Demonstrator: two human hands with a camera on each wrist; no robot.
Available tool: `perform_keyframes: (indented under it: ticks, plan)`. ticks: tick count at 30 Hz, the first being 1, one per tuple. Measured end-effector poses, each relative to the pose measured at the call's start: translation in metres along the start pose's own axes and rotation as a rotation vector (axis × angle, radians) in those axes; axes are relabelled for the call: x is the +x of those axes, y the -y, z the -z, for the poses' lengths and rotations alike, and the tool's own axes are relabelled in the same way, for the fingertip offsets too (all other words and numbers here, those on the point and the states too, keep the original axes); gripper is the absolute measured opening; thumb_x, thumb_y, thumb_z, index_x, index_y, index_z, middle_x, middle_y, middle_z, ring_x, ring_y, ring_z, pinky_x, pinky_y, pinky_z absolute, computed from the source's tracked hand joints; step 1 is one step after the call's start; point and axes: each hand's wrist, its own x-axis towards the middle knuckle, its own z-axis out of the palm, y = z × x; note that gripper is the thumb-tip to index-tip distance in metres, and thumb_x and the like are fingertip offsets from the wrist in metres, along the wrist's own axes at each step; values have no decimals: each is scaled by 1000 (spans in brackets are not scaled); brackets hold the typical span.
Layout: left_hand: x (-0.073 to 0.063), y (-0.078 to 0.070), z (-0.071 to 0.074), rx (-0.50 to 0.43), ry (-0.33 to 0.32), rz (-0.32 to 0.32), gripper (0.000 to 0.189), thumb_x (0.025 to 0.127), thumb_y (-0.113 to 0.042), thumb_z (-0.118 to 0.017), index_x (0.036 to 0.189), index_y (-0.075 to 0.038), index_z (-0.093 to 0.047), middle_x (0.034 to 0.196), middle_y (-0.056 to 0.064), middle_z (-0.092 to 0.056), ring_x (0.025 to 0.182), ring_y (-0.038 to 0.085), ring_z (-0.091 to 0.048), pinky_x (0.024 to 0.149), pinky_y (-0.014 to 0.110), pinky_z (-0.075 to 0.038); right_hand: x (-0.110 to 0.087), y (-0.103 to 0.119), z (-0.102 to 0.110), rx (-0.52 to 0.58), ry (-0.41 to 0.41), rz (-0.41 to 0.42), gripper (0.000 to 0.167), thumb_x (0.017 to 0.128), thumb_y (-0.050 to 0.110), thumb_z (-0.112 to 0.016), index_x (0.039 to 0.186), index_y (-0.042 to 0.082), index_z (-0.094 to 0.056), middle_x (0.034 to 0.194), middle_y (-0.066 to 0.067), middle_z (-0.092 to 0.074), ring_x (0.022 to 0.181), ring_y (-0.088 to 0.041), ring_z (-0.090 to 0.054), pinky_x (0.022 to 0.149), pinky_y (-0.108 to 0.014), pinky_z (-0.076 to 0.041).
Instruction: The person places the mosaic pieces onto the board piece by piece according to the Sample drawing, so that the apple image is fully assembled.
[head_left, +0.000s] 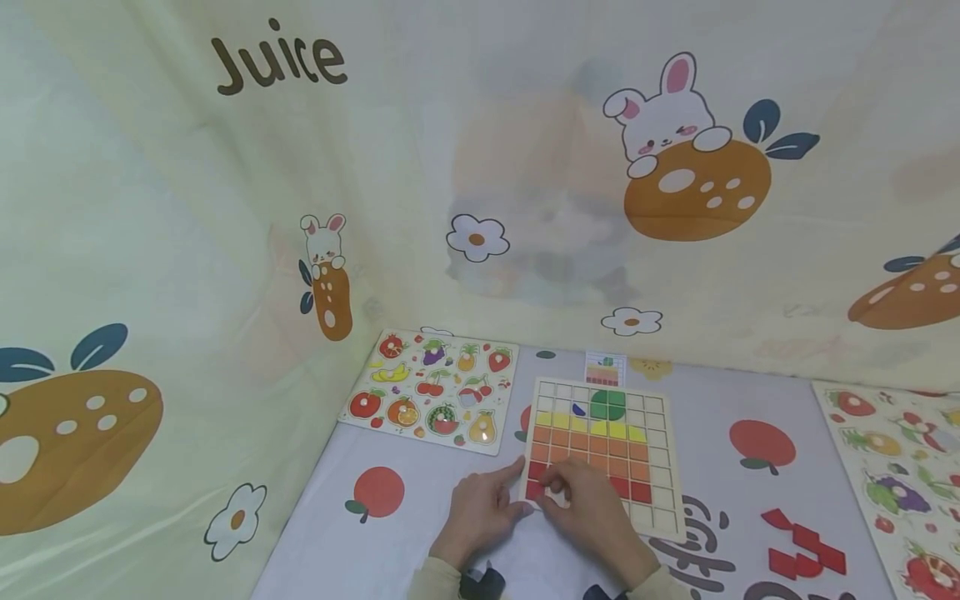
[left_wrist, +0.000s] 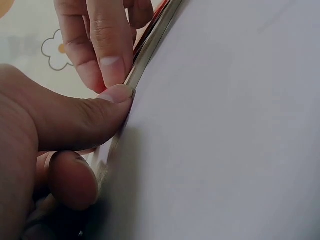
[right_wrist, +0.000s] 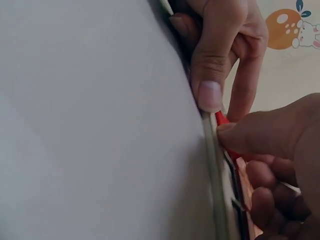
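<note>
A pale wooden grid board (head_left: 663,467) lies on the table, filled with rows of red, orange and yellow tiles and a green shape. My left hand (head_left: 483,504) holds the board's near left corner, index finger along the side and thumb at the front edge (left_wrist: 157,42). Over the lower left cells, my right hand (head_left: 585,504) has curled fingers, its fingertips at a red tile (head_left: 533,490). A bit of red (right_wrist: 221,118) shows by the right thumb in the right wrist view; the fingers hide most of it. A small blue piece (head_left: 578,410) sits beside the green shape (head_left: 608,406).
Several loose red pieces (head_left: 806,542) lie right of the board. A picture card (head_left: 605,368) is behind it. One fruit puzzle board (head_left: 435,392) lies at the back left, another (head_left: 900,483) at the right edge. A printed curtain (head_left: 540,283) hangs behind.
</note>
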Motion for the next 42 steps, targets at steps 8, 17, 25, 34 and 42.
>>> perform_keyframes:
  ticks: [8, 17, 25, 34, 42]
  plan:
    - [-2, -2, -1, -8, 15, 13, 62, 91, -36, -83, 150, -28, -63, 53, -10, -44, 48, 10, -38, 52, 25, -28, -5, 3, 2, -30, -3, -7, 19, 83, 22, -91, 95, 23, -77, 92, 10, -71, 80, -7, -54, 74, -31, -51]
    - [-2, -2, -2, -3, 6, -25, 62, 90, -35, -83, 149, -26, -64, 52, -11, -44, 46, 9, -37, 52, 25, -27, -7, 5, 3, 79, -25, -13, 18, 85, 16, -89, 90, 26, -75, 83, 15, -70, 72, -6, -52, 66, -23, -44]
    - [-3, -4, -3, -23, 32, 12, 64, 91, -37, -83, 151, -28, -62, 54, -10, -46, 48, 10, -39, 54, 25, -29, -27, -45, 55, 183, 24, -169, 18, 95, 18, -79, 112, 21, -76, 90, 8, -66, 81, -10, -56, 69, -22, -48]
    - [-4, -6, 2, -19, 16, 50, 65, 91, -37, -83, 151, -28, -61, 54, -9, -45, 48, 11, -38, 53, 26, -29, -65, -139, 125, -7, 86, -420, 35, 98, 32, -76, 124, 10, -75, 100, -2, -72, 84, -19, -58, 66, -31, -45]
    - [-2, -4, 2, -54, 18, 38, 64, 92, -36, -82, 151, -27, -61, 53, -9, -45, 46, 10, -37, 49, 25, -27, -77, -171, 144, -28, 59, -513, 56, 95, 42, -78, 134, 3, -68, 102, -10, -67, 84, -21, -59, 65, -31, -46]
